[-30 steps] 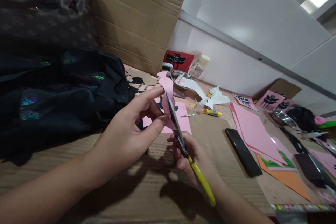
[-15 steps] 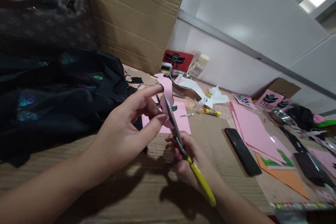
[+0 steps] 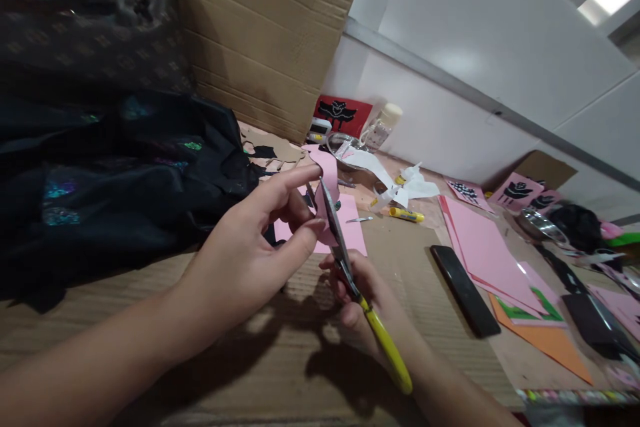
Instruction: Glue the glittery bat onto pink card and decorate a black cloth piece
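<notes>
My left hand [image 3: 265,230] pinches a curved piece of pink paper [image 3: 327,170] between thumb and fingers, above the cardboard-covered table. Yellow-handled scissors [image 3: 383,340] are in my right hand [image 3: 363,290], whose fingers are partly hidden behind them. The blades point up and away from me and lie across the pink piece, close to my left thumb and fingertips. They look parted, with paper between them. Below and beyond, a pink sheet [image 3: 353,230] lies flat on the table.
A black shiny cloth [image 3: 150,187] and a brown handbag [image 3: 95,40] fill the left side. Rightward lie a dark phone [image 3: 465,290], stacked pink sheets [image 3: 490,247] and an orange sheet [image 3: 555,347]. A yellow glue stick [image 3: 406,215], tweezers [image 3: 360,219] and a metal bowl [image 3: 333,141] sit farther back.
Both hands stay nearly in place around the paper and scissors. The pink piece and my left hand appear slightly farther right, as does much of the background, so the view has shifted a little.
</notes>
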Motion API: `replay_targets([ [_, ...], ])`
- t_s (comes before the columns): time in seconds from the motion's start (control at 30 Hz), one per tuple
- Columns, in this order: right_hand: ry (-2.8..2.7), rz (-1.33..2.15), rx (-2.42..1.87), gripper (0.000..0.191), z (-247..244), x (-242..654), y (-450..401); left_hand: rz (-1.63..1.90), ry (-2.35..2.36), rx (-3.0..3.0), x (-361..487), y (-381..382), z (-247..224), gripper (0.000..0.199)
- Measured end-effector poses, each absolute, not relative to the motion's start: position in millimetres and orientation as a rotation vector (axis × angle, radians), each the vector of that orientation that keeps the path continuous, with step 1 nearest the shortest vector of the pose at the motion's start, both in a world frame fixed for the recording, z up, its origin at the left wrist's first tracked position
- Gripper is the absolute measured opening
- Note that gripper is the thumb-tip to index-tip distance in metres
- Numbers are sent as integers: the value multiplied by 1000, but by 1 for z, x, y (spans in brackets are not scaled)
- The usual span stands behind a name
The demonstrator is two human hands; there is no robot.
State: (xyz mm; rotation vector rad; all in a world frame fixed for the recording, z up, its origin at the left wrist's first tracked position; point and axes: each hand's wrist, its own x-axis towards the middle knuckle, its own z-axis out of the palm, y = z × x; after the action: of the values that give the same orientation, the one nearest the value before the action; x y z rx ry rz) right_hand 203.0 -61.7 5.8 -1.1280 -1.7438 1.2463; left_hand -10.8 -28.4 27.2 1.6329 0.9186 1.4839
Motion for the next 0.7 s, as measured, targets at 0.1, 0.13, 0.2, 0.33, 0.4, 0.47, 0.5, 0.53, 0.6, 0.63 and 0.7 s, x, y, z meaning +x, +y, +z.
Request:
replay_targets([
  [0.1,-1739,1249,-1136,73,5,203,-62,1500,938,1652,-10,-30,25,52],
  [0.13,-1740,1250,-1144,73,5,203,-62,1501,944,1654,-9,-30,25,52],
  [0.2,-1736,1238,-1152,73,5,203,-63,1501,953,1645,-8,-31,25,48],
  [0.33,-1730,1218,-1149,73,4,202,-63,1516,972,1629,-6,-31,25,45],
  [0.4,-1733,1220,-1163,74,4,202,-63,1521,988,1628,-5,-31,25,46],
  [0.47,-1731,1211,-1174,75,5,202,-63,1523,995,1619,-5,-32,25,45],
  [0.5,-1729,1207,-1175,75,5,202,-63,1524,994,1615,-4,-32,25,45],
  [0.53,-1729,1205,-1175,75,5,202,-64,1525,990,1613,-4,-32,25,45],
  [0.6,-1728,1200,-1179,76,4,202,-64,1524,986,1614,-4,-32,25,45],
  [0.63,-1728,1201,-1184,76,3,203,-64,1523,986,1614,-4,-32,25,45],
  [0.7,-1716,1200,-1190,76,1,203,-64,1518,992,1610,-4,-32,25,46],
])
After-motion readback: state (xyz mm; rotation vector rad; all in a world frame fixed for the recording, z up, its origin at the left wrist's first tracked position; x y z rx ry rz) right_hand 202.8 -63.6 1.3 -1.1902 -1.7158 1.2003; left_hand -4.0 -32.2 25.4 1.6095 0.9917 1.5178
